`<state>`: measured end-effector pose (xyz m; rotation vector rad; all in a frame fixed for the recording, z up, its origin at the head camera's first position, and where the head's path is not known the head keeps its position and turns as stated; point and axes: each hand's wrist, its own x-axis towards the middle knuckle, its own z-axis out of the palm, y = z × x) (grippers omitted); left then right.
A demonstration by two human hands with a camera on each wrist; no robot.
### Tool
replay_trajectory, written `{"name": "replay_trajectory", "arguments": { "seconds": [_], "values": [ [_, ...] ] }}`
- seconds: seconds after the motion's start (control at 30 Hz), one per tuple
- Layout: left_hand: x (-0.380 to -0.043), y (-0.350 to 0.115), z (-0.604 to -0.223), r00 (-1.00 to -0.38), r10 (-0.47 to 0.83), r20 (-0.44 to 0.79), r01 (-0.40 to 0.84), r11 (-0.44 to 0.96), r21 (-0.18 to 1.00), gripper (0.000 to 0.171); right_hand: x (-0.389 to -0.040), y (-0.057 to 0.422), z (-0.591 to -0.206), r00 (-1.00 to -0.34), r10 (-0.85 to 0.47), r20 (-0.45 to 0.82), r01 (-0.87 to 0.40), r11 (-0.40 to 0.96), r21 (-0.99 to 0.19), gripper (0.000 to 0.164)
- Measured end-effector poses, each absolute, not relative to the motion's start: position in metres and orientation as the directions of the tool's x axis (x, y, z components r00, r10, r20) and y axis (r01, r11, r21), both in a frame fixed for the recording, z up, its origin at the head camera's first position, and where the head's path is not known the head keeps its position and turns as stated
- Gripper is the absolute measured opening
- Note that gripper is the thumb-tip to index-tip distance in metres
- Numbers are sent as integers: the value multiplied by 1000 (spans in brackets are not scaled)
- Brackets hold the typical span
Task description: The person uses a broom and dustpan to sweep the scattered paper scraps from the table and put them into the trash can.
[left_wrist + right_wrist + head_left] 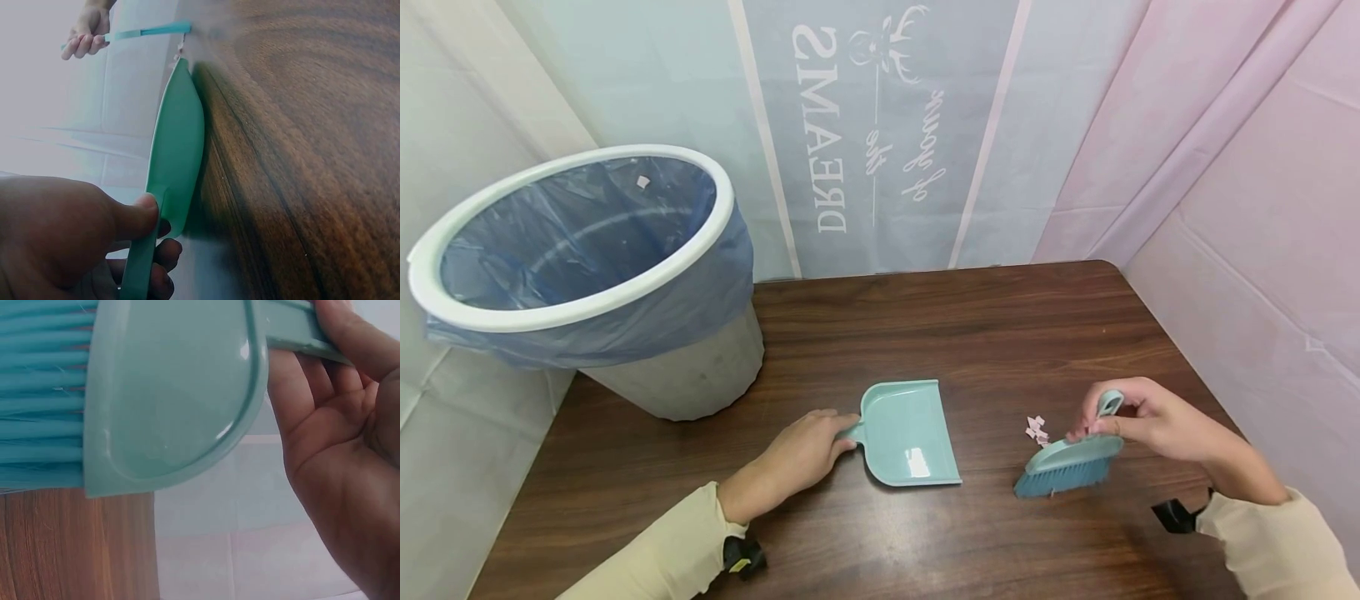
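Observation:
A mint-green dustpan (904, 433) lies on the table with its straight edge facing right. My left hand (801, 454) grips its short handle, thumb on top and fingers beneath in the left wrist view. To the right, my right hand (1157, 421) holds a hand brush (1071, 457) by its handle. Its blue-green bristles (44, 400) point down toward the wood in the head view. A small heap of white paper scraps (1037, 430) lies just behind the brush, between it and the dustpan's open side.
At the left stands a grey bin with a white rim (724, 196) and a blue liner bag (625, 242); one paper scrap (643, 181) clings inside. A printed cloth (880, 167) hangs along the table's back edge. Pale cloth walls flank the brown wooden table (925, 325).

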<state>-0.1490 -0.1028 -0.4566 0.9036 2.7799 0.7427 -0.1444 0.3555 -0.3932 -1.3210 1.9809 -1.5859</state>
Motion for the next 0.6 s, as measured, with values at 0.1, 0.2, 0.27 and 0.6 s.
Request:
{"name": "replay_trajectory", "arguments": {
  "seconds": [0.1,0.2,0.27,0.6],
  "values": [
    [-149,-103,-456,-812,583,32,521,699,489,37,-144,353,-391,-564,-763,315,-486,-1,-874,45],
    [-149,-103,-455,-811,584,29,522,699,489,37,-144,351,-389,-581,-748,320,-498,16,-867,45],
    [-149,-103,-455,-811,585,27,521,699,490,37,-145,349,-388,-585,-741,330,-506,16,-862,44],
    [-148,-103,-453,-808,589,25,523,697,490,37,-148,342,-383,-608,-623,492,-587,-64,-807,30]
  ]
}}
